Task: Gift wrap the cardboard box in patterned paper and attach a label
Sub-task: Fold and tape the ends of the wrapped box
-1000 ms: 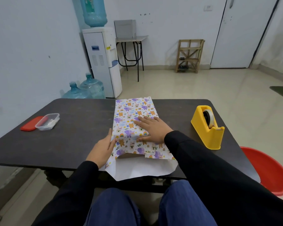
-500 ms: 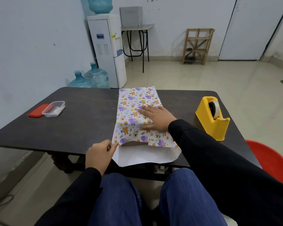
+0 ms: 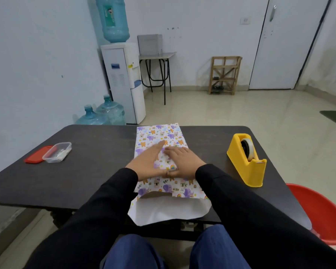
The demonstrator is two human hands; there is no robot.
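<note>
Atop one patterned paper [image 3: 159, 133], two hands [image 3: 147, 164] [image 3: 184, 162] lie flat.

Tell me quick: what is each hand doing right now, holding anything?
Left hand: open, fingers straight, pressing flat on the patterned paper.
Right hand: open, lying flat on the same paper, holding nothing.

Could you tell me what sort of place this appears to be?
Probably a plain office or break room: a water dispenser with spare bottles beside it stands by the wall, and a yellow tape dispenser sits on a dark table.
</note>
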